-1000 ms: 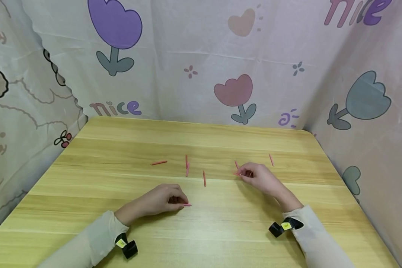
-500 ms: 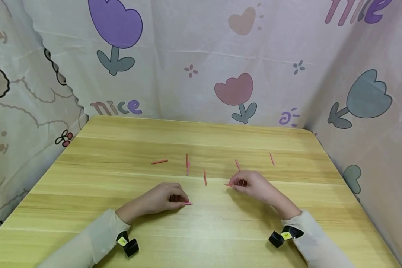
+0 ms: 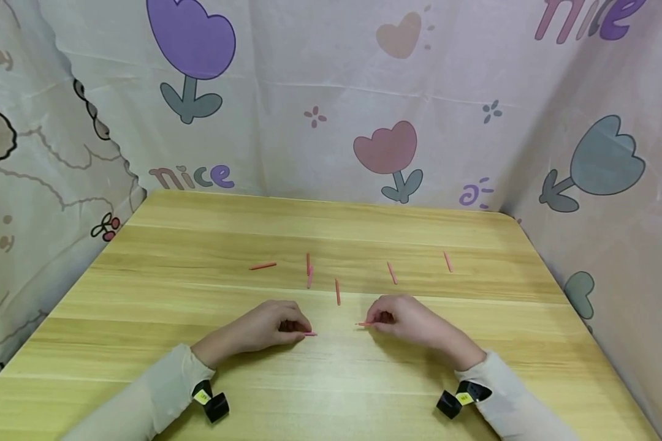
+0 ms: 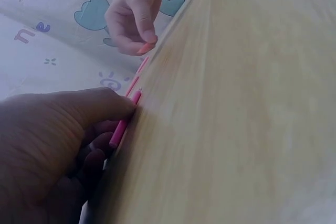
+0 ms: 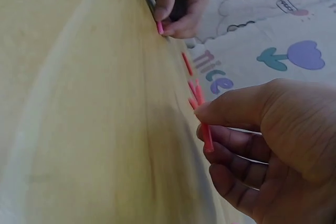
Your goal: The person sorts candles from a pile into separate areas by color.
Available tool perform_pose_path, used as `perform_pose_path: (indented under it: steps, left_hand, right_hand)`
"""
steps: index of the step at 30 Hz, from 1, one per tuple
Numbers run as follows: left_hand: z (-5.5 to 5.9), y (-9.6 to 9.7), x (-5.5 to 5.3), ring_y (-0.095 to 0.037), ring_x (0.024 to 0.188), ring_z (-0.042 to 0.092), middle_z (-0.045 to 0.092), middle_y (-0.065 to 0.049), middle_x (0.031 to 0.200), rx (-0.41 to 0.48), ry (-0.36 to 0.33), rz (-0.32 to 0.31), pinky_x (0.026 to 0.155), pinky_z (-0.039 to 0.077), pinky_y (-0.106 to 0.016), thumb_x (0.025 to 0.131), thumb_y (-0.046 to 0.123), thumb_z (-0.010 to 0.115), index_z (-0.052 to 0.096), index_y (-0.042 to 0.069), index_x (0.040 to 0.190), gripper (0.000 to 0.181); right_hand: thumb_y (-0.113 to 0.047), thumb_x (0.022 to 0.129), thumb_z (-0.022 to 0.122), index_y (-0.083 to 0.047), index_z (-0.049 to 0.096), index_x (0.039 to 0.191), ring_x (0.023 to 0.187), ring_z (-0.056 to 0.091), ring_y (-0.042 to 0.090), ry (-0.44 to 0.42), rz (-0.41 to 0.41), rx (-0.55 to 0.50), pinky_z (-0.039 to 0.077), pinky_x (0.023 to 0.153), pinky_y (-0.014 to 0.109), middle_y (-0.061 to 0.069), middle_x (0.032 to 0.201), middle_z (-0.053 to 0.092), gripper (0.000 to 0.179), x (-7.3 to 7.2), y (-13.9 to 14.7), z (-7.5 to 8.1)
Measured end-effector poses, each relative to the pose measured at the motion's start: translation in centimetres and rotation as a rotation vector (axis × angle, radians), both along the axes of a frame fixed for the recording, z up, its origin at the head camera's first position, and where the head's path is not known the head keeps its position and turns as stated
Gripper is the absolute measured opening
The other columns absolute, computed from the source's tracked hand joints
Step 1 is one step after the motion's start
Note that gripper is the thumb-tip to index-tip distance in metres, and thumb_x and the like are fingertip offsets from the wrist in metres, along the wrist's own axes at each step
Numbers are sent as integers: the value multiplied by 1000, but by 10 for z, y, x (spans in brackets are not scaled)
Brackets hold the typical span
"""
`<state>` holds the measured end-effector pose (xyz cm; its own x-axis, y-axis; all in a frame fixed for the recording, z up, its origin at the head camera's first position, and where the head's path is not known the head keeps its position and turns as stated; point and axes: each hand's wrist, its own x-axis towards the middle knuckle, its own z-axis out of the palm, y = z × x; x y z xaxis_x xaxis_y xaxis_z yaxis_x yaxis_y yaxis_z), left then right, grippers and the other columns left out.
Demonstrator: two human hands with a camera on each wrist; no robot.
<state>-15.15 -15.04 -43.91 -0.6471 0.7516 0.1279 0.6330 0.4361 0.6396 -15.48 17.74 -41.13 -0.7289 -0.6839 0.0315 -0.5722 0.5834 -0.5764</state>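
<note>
Between thumb and fingertips, my left hand [image 3: 270,327] pinches a thin pink candle [image 4: 120,131] low over the wooden table [image 3: 143,294]. A small pale wick shows at its far end. My right hand [image 3: 408,318] pinches a coral-red candle [image 5: 208,139], its wick end pointing left toward the left hand. In the head view a short gap separates the two candles. The right hand's lower fingers curl loosely beneath its candle in the right wrist view. Just beyond the hands lies a red candle [image 3: 338,292].
Farther back lie a red candle [image 3: 262,266] on the left, a red one [image 3: 308,262] touching a pink one [image 3: 309,280], and two pink candles, one nearer [image 3: 391,273] and one far right [image 3: 448,262]. A printed curtain [image 3: 287,153] surrounds the table's back and sides.
My right hand has drawn its candle away from the pink one at the back, moving left and nearer to me, toward the left hand. The left hand has stayed in place.
</note>
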Motion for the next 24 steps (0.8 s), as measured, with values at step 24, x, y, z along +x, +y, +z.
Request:
perform_pose_path:
  steps: [24]
  left_hand:
    - [6,3,3,0,80,53,61,17,95,-69,32,36,70,48,-23,95,23,66,72,22,105,12]
  right_hand:
    - [-10,88,71,-19,70,91,74,52,1,21,47,48,48,65,21,-14,86,58,9,9,-6,-3]
